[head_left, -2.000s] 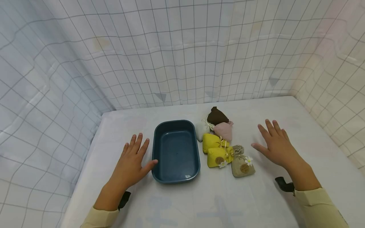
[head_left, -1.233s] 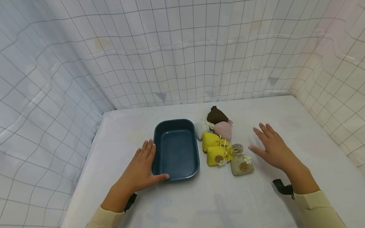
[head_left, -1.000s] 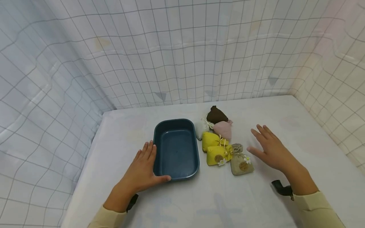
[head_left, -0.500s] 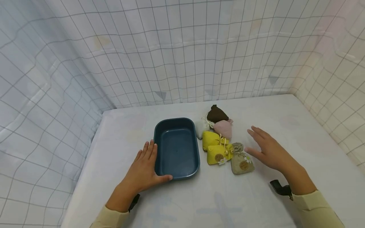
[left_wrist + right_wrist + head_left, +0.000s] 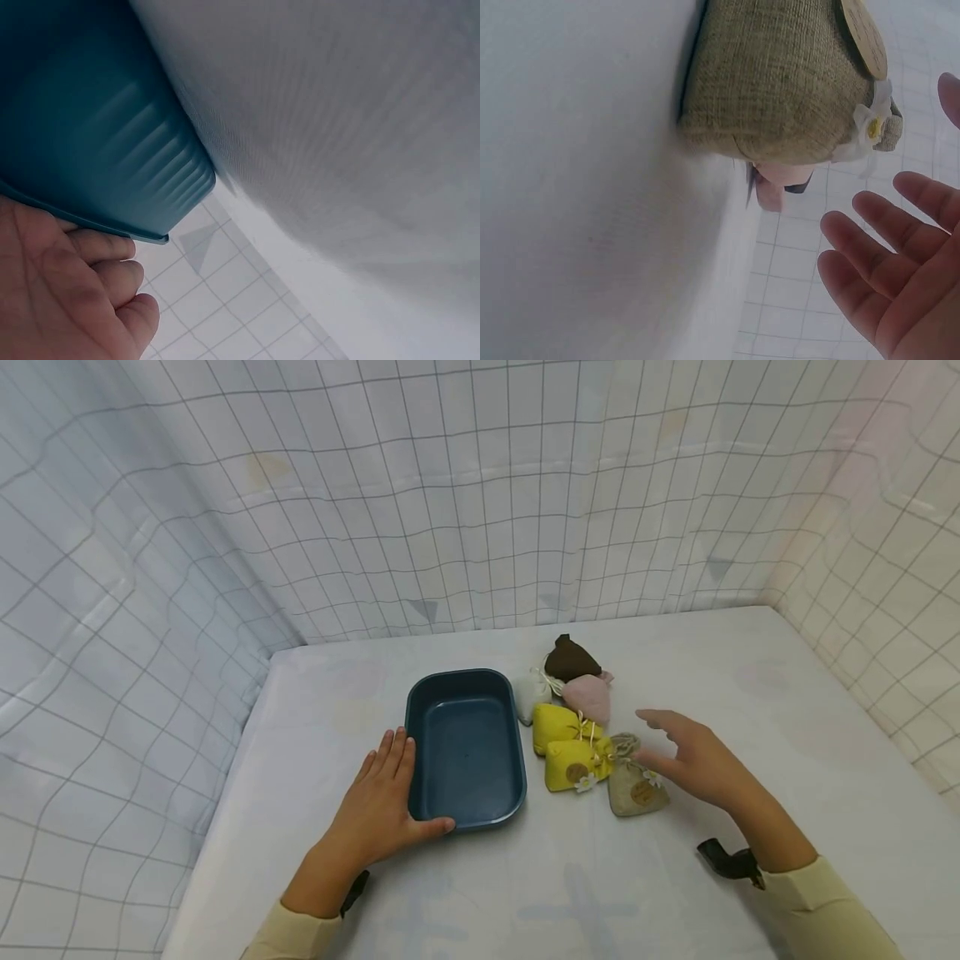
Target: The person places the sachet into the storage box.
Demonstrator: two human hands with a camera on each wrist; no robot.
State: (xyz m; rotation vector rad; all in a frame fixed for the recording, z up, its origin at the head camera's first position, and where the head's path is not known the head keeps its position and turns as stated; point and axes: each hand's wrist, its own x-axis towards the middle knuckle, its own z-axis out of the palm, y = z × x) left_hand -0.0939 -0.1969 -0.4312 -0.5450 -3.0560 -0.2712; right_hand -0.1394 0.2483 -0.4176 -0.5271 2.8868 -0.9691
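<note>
A dark blue-green plastic tub stands on the table. My left hand lies along its left rim, fingers straight and thumb stretched along the near rim. In the left wrist view, the fingers of the left hand are at the edge of the tub. My right hand hovers by a tan burlap pouch, fingers loosely bent and holding nothing. The right wrist view has that burlap pouch, with a white flower, apart from the right hand's fingers.
Two yellow pouches lie between the tub and the burlap one. Behind them are a pink pouch, a white pouch and a dark brown pouch. White cloth with a grid pattern surrounds the white-covered table.
My left hand has moved right onto the tub's rim and stayed there. My right hand has drifted left toward the burlap pouch, its fingers bending more. The pouches have not moved.
</note>
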